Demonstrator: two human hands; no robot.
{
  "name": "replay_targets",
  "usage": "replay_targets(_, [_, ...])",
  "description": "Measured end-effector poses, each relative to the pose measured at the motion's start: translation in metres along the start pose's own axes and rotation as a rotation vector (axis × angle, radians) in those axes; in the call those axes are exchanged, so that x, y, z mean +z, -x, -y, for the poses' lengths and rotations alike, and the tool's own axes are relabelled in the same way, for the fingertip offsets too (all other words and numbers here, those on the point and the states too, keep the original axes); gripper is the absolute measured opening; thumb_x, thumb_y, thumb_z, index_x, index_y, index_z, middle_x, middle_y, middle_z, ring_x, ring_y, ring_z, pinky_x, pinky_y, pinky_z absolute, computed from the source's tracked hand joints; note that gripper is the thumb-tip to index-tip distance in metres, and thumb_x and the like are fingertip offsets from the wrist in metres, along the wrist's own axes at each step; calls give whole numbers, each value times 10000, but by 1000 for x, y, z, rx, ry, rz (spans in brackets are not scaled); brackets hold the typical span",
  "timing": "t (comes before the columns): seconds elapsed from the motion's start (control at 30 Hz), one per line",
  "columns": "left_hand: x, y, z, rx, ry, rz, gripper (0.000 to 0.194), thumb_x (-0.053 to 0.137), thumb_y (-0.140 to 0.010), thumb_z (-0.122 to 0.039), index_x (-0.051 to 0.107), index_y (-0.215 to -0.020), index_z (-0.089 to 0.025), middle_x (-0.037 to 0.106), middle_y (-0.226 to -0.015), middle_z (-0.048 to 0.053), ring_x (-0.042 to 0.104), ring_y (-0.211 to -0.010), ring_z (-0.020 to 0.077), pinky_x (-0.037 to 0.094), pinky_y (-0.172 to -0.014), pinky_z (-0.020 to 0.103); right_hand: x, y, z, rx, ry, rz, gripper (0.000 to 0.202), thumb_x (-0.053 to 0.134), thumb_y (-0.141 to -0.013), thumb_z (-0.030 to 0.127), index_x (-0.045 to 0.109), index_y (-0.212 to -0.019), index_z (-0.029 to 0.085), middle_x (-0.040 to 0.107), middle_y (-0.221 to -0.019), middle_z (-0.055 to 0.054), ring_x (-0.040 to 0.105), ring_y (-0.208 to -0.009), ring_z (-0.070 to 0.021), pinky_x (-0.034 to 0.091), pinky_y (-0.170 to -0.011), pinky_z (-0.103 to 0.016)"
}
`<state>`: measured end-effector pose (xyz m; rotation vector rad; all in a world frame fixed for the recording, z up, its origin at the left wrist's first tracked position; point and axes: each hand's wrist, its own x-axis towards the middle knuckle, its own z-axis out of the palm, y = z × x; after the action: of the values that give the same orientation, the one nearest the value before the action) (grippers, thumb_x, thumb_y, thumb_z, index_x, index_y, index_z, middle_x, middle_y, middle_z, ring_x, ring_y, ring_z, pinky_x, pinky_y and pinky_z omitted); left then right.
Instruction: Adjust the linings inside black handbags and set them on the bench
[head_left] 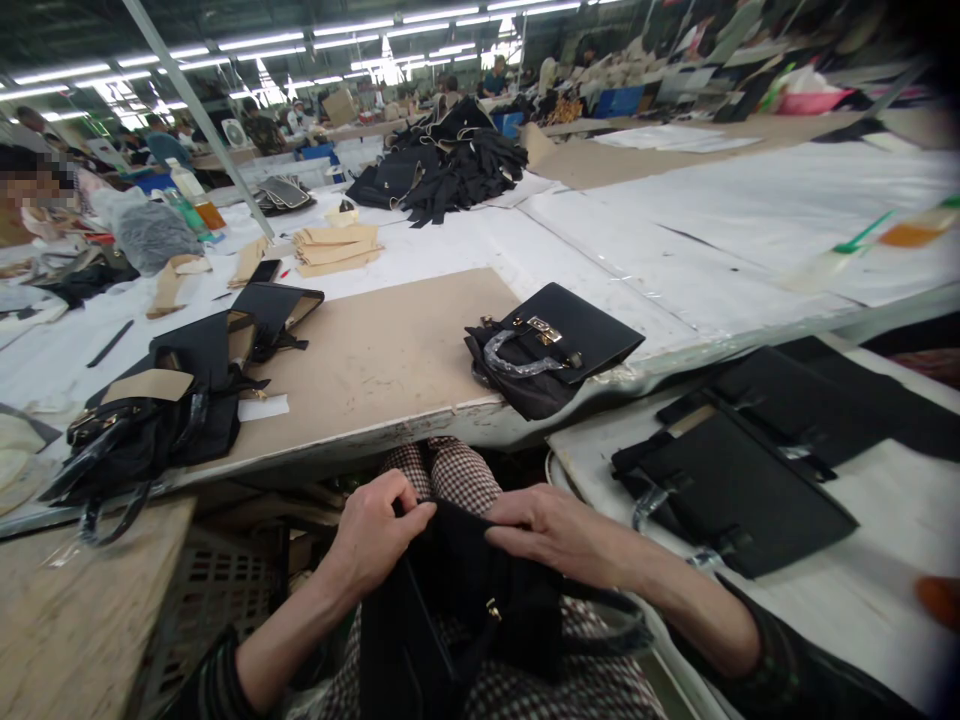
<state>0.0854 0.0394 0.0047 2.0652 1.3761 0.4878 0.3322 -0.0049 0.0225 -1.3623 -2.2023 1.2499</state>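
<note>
A black handbag [465, 600] rests on my lap over checked trousers, below the table edge. My left hand [375, 535] pinches its top edge with curled fingers. My right hand [551, 530] lies across the top of the same bag, fingers gripping the fabric. A small gold fitting shows on the bag's front. On the table above sits another black handbag [555, 345] with a gold clasp and a plastic-wrapped handle.
Several black bags [150, 420] lie at the left on the brown board [390, 350]. Flat black bag parts [742, 470] lie on the right side table. A heap of black pieces [450, 160] and tan pieces [334, 248] sit farther back. Other people work in the distance.
</note>
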Motion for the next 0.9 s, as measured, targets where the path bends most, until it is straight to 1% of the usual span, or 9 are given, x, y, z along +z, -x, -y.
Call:
replay_targets(0.07, [-1,1,-1,-5,-1,5,284,640,-829,-307,500,-613,-188,592,-698,-17,544,-675,147,372,-643,251,0,-15,3,-19,145,53,374,470,-979,347,578,-660,184,480,-591,26,446,-577,-125,266,-545,-265])
replay_targets(0.1, [-1,1,0,-8,0,7,284,638,-828,-306,499,-611,-187,585,-688,-19,538,-666,145,366,-633,248,2,-22,5,-39,217,59,365,457,-984,348,575,-680,183,491,-598,21,438,-576,-127,252,-547,-272])
replay_targets(0.2, [-1,1,3,-25,10,2,279,638,-822,-306,503,-610,-185,577,-669,-23,528,-645,139,353,-612,242,11,-44,9,-112,388,50,308,419,-994,328,597,-794,175,581,-691,-19,461,-613,-145,246,-567,-287])
replay_targets(0.27, [-2,1,6,-37,20,7,268,644,-819,-306,514,-619,-184,581,-669,-24,529,-643,138,354,-612,241,16,-55,11,-142,429,64,290,395,-997,305,602,-850,165,614,-730,-43,480,-625,-152,261,-574,-286])
replay_targets(0.43, [-9,-1,12,-26,95,70,236,661,-817,-309,555,-652,-179,625,-720,-15,567,-696,150,389,-652,243,12,-65,11,-193,367,141,240,402,-993,258,592,-890,154,607,-729,-36,489,-625,-144,304,-581,-266])
replay_targets(0.53, [-14,-2,12,-6,136,114,183,666,-814,-284,593,-683,-178,665,-780,-1,600,-751,163,416,-704,250,9,-66,7,-242,286,136,197,430,-979,230,579,-866,168,576,-719,-8,477,-629,-134,312,-585,-255])
replay_targets(0.6, [-14,-3,12,2,128,103,178,668,-808,-267,596,-672,-178,676,-794,6,609,-764,168,427,-727,255,10,-65,3,-263,234,120,184,437,-974,216,568,-851,175,550,-708,8,464,-629,-128,317,-590,-248])
replay_targets(0.73, [-8,-3,11,15,118,47,207,658,-809,-247,574,-632,-181,683,-803,16,619,-769,173,441,-739,261,12,-64,-3,-263,174,109,201,432,-976,221,561,-828,178,530,-708,14,452,-638,-127,327,-611,-248])
replay_targets(0.9, [-8,-2,11,36,157,58,203,653,-815,-247,567,-643,-183,686,-812,17,622,-778,174,447,-738,257,11,-63,-7,-278,136,123,221,424,-981,244,556,-817,179,515,-711,16,436,-640,-126,325,-609,-245])
